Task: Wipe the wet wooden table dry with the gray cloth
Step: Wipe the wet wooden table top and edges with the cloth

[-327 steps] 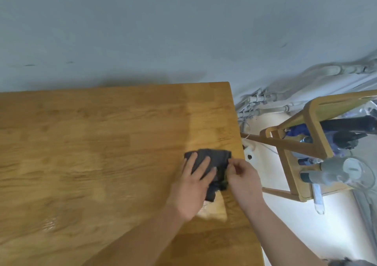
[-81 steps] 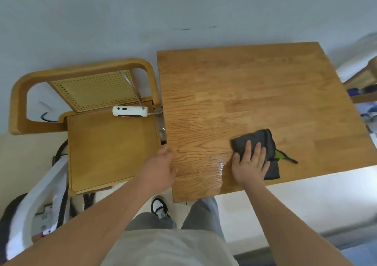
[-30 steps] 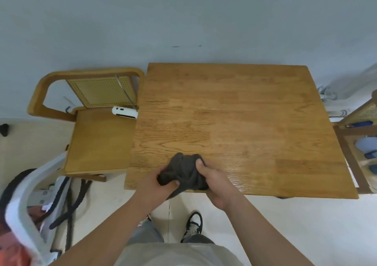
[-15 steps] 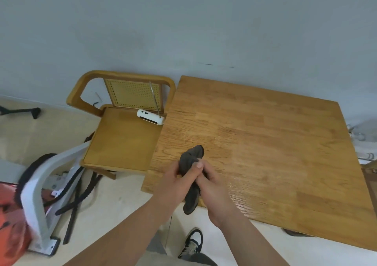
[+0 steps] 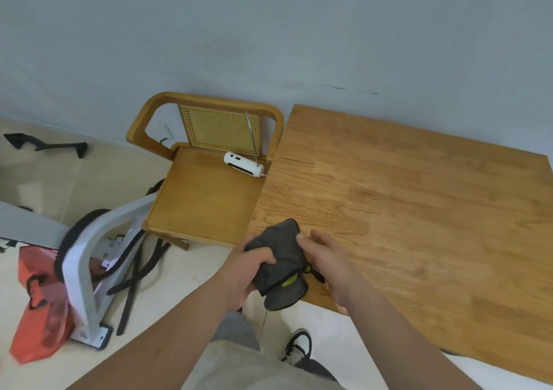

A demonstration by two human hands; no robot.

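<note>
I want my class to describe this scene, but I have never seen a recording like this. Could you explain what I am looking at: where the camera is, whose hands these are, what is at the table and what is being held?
There is no machine here. A person works with bare hands, and the one camera is worn on their head, looking forward and down, so both forearms reach in from the bottom of the picture. The left hand grips a bunched gray cloth at the near left corner of the wooden table. The right hand has its thumb against the cloth; whether it pinches it is unclear. Left of the table stands a wooden chair with a small white device on its seat. The person's shoe shows on the floor below.
</note>
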